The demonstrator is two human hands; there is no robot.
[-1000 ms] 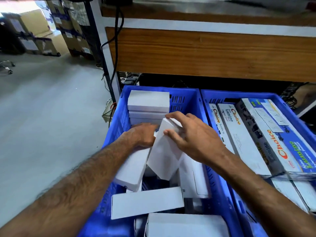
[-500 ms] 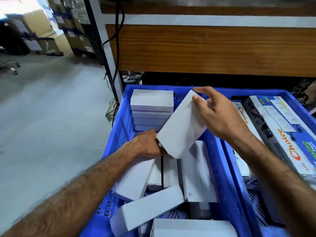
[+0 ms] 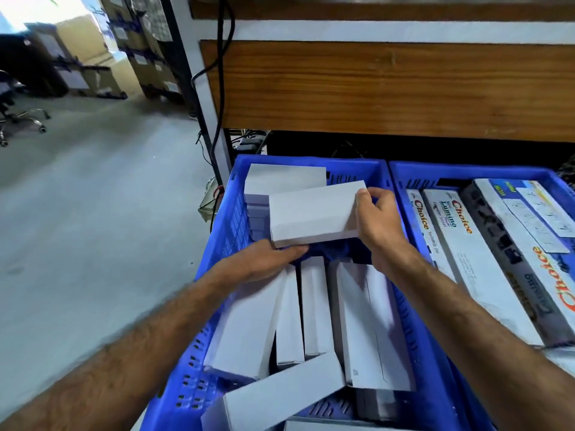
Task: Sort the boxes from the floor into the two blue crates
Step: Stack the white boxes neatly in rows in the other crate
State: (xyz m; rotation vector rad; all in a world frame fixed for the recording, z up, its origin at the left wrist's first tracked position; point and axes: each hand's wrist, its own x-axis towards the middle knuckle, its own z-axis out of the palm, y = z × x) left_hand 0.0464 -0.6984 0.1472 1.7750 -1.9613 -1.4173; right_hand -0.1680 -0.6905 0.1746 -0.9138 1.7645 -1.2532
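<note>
A plain white box (image 3: 314,213) hangs level over the far half of the left blue crate (image 3: 214,309). My right hand (image 3: 378,227) grips its right end and my left hand (image 3: 261,259) holds its lower left corner from beneath. Behind it a neat stack of white boxes (image 3: 281,177) stands in the crate's far left corner. Several more white boxes (image 3: 314,309) lie loosely in the crate's near half. The right blue crate (image 3: 466,172) holds long printed "Choice" boxes (image 3: 476,262).
A wooden desk panel (image 3: 373,88) rises just beyond both crates, with black cables (image 3: 222,66) hanging down its white leg. Grey floor (image 3: 93,228) spreads to the left. Cardboard cartons (image 3: 102,73) and a chair base (image 3: 21,119) sit far back left.
The white box has been turned from upright and tilted to lying level across the crate, and carried further back. My left hand has come up from the lower boxes to its left corner.
</note>
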